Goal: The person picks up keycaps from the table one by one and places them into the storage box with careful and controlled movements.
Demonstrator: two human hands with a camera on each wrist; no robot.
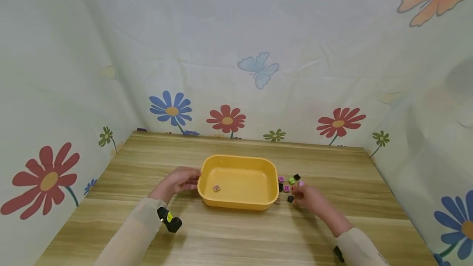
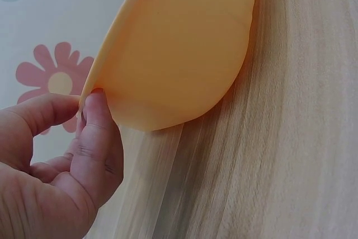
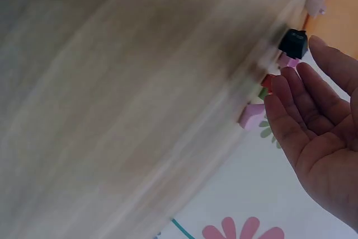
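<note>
A yellow plastic basin [image 1: 236, 205] sits on the table, and one small tan block [image 1: 216, 188] lies inside it. At the basin's left end, my left hand [image 1: 184, 179] pinches the rim between thumb and fingers; the left wrist view shows this grip on the basin wall [image 2: 179, 48]. My right hand [image 1: 308, 198] is beside a cluster of small blocks right of the basin, its fingers loosely extended with nothing held. Closest to it are a black block [image 1: 290, 198] and a light pink block [image 1: 301, 183]. In the right wrist view, the thumb is close to a black block [image 3: 294, 43].
Other small blocks lie by the basin's right end, among them a magenta block [image 1: 286, 189], a green block [image 1: 292, 180] and a tan block [image 1: 278, 200]. The wood-grain table [image 1: 236, 237] meets a flower-patterned cloth [image 1: 295, 93] at its back and sides.
</note>
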